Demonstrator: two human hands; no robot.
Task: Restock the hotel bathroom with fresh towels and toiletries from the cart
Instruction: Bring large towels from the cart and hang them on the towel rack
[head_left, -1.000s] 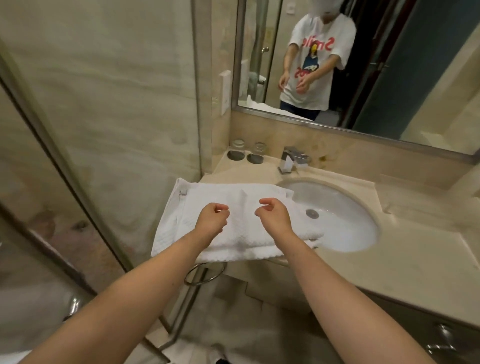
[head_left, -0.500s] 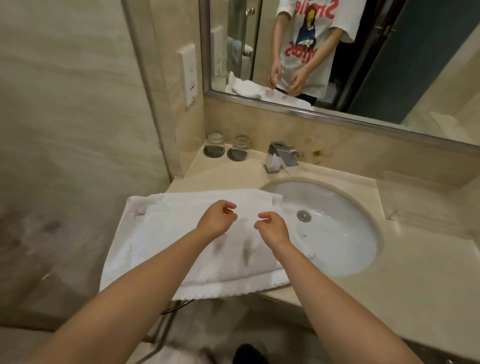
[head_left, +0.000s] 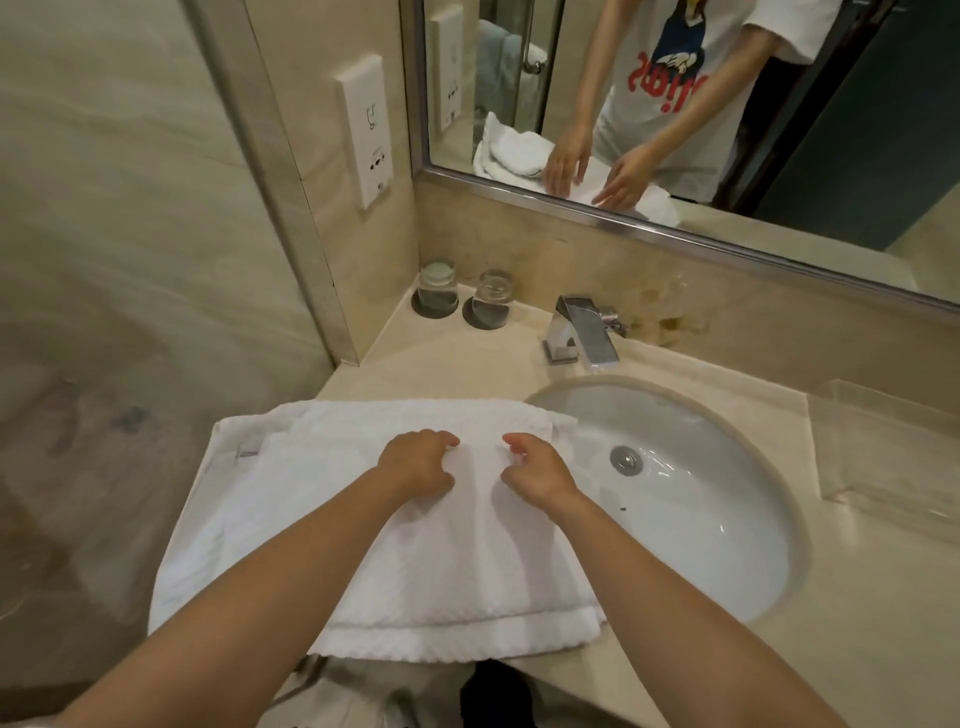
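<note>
While both arms reach forward, the left hand (head_left: 418, 462) and the right hand (head_left: 537, 467) rest side by side on top of a white towel (head_left: 467, 571). Their fingers bend down a little and the tips press on the cloth. Neither hand is wrapped around anything. Both are open, and the mirror (head_left: 831, 130) shows the fingers stretched out on the towel. The hands are near each other but do not touch.

The towel is folded into a thick pad. It lies on the pale stone worktop (head_left: 467, 364), just left of the sink (head_left: 701, 519). Its right side sticks out a bit over the sink's rim, and its front edge hangs over the front of the worktop. A small tag (head_left: 249, 449) shows near its far left corner.

Behind the sink stands a shiny metal tap (head_left: 584, 330). Two see-through glasses (head_left: 437, 288) stand side by side in the back corner, each on a dark round mat. A white socket plate (head_left: 363, 130) is on the wall above them.
</note>
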